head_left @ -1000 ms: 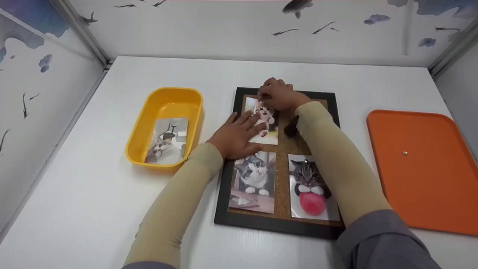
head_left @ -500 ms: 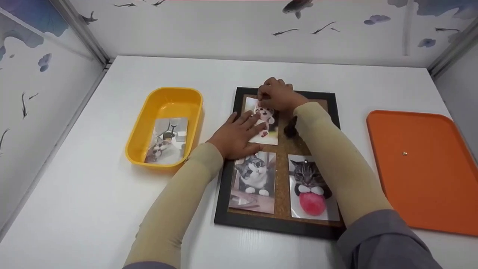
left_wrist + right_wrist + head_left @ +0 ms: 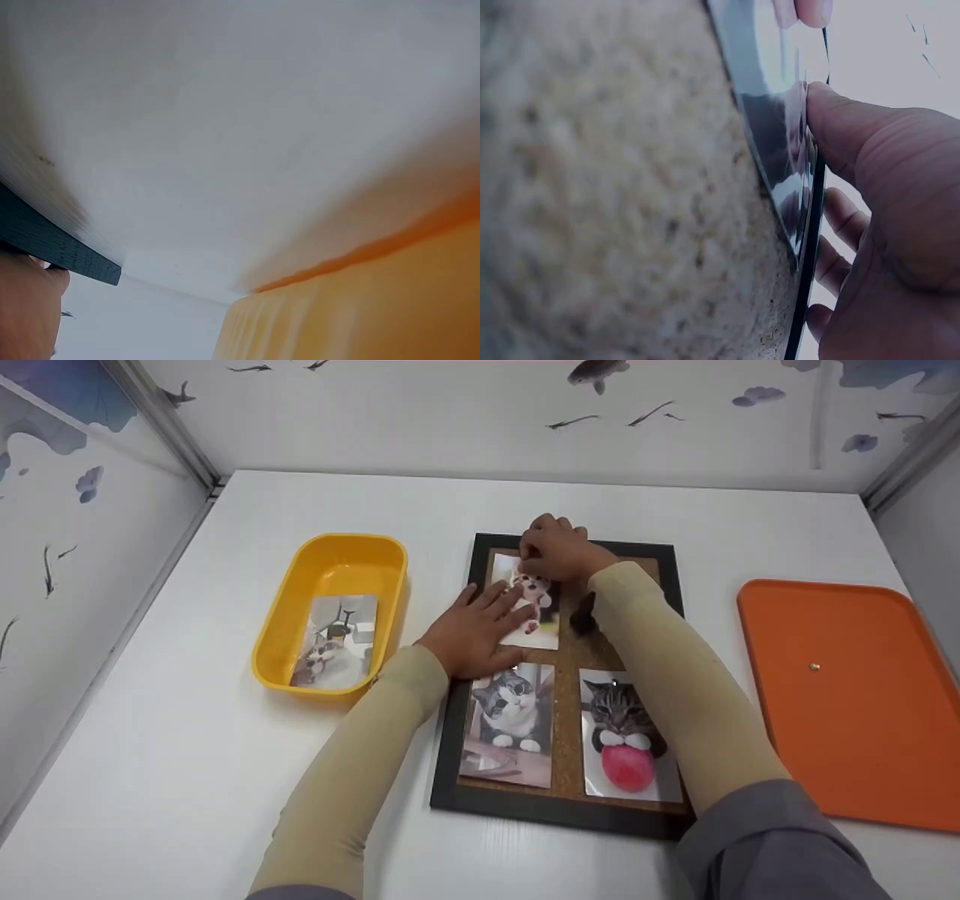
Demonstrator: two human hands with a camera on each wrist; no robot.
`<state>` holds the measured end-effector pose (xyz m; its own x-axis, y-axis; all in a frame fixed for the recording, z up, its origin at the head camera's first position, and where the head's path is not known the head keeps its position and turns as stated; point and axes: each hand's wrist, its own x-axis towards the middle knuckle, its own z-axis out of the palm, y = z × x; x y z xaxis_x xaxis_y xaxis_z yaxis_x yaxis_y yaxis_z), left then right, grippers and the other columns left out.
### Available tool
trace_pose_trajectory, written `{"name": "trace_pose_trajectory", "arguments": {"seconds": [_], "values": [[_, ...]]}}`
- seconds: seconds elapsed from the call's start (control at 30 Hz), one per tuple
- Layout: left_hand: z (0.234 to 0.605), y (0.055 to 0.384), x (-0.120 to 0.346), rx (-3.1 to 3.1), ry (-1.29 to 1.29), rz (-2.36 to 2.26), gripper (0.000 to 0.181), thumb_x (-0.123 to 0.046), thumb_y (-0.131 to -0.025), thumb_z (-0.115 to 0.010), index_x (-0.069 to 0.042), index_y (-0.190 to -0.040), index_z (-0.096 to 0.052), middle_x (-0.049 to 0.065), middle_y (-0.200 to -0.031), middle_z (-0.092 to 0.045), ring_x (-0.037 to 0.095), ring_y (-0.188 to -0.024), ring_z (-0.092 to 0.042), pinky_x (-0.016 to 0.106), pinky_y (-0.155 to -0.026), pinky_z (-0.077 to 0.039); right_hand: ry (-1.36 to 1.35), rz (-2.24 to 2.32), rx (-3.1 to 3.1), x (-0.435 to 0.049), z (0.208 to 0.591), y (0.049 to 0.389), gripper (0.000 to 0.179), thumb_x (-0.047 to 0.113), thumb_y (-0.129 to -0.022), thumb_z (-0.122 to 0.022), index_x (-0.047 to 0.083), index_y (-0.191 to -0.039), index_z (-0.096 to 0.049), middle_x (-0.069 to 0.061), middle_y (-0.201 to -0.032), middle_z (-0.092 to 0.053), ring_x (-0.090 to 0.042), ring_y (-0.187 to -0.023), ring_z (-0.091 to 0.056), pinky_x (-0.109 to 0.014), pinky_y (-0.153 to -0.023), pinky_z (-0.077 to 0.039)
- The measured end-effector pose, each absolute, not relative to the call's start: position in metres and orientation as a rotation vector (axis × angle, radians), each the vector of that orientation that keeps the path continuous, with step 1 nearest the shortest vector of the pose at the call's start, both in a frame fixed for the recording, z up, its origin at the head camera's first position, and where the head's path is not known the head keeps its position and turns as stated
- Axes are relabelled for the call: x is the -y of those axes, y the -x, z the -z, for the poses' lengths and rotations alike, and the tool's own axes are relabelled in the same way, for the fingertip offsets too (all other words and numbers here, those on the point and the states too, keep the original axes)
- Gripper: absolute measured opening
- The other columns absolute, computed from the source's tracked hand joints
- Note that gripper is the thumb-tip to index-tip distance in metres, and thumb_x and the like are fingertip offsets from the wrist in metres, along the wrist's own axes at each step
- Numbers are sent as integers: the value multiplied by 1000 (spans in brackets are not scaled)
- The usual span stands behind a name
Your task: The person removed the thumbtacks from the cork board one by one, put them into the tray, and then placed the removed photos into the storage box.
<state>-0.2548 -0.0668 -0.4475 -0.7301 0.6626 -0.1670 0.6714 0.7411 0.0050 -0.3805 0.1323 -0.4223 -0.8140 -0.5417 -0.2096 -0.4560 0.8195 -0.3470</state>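
Observation:
On a black-framed corkboard (image 3: 568, 735), a photo of a pale kitten (image 3: 541, 634) lies at the top left. My left hand (image 3: 472, 636) rests over its left side with fingers spread. Up at its top edge, my right hand (image 3: 564, 553) has its fingers curled and its thumb pressing down where a thumbtack is now hidden. The right wrist view shows the thumb (image 3: 840, 120) against the glossy photo (image 3: 769, 124), other fingers beyond the frame edge. Below, a photo of a grey-and-white cat (image 3: 512, 712) and one of a tabby (image 3: 619, 709) are tacked at their tops.
To the left stands a yellow bin (image 3: 271, 649) holding another cat photo (image 3: 341, 656). An orange tray (image 3: 862, 735) on the right bears a small thumbtack (image 3: 815, 667). Something dark (image 3: 583, 615) sits beside my right wrist. Printed panels (image 3: 420, 420) close in the white table.
A shiny thumbtack showed under my right fingers a second ago; the thumb now covers it. My left hand has stayed in place.

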Motion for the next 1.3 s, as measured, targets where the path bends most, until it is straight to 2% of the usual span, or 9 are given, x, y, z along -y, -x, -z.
{"name": "trace_pose_trajectory", "arguments": {"seconds": [0.27,0.53,1.3], "values": [[450,256,67,-2783,-1073,64,77,-72,-97,-16,-30,-161,-10,0,-166,0,23,-152,2,51,-120,-1,752,425,-2710,-133,424,383,22,33,-99,-60,12,-106,-60,-11,-139,-38,-31,-120,-35,-54,-99,-26],[449,256,66,-2781,-1074,70,77,-72,-97,-15,-30,-161,-10,1,-166,0,23,-152,2,51,-120,-1,771,393,-2715,-133,427,382,20,34,-102,-54,14,-102,-57,-11,-136,-37,-33,-120,-34,-54,-96,-26],[448,254,67,-2788,-1083,49,73,-69,-99,-17,-30,-161,-12,1,-166,-2,23,-152,0,51,-120,-2,774,401,-2722,-132,422,380,21,32,-101,-55,11,-102,-59,-14,-139,-38,-34,-123,-35,-56,-97,-26]]}}
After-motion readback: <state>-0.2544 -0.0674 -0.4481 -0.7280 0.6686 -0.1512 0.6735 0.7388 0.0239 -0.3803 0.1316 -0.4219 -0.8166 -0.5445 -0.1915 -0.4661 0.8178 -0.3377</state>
